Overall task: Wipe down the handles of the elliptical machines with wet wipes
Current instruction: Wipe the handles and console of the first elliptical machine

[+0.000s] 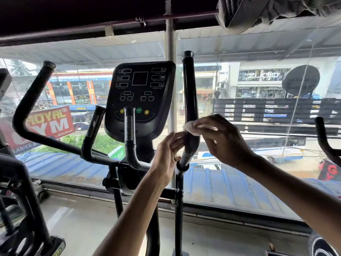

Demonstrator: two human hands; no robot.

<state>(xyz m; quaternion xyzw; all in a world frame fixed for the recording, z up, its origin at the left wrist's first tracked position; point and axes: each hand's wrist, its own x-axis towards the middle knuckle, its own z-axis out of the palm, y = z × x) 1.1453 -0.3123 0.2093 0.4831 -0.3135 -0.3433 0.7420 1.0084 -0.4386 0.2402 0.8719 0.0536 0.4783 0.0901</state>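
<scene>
Curved matte-black left handle [27, 100], then the rounded glossy console [140, 97]. Now the left hand [166, 157] lays straight fingers against the smooth tubular right handle [189, 89]; the right hand [227, 141] curls round a crumpled white wipe [191, 126], pressing it mid-handle.

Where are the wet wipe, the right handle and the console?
wet wipe [191, 127], head view, its exposed white edge.
right handle [190, 85], head view, upper black shaft.
console [140, 97], head view, panel middle.

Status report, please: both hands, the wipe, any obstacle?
Right hand holds wet wipe against right handle. Left hand touches handle lower down, fingers straight. No obstacle seen.
</scene>
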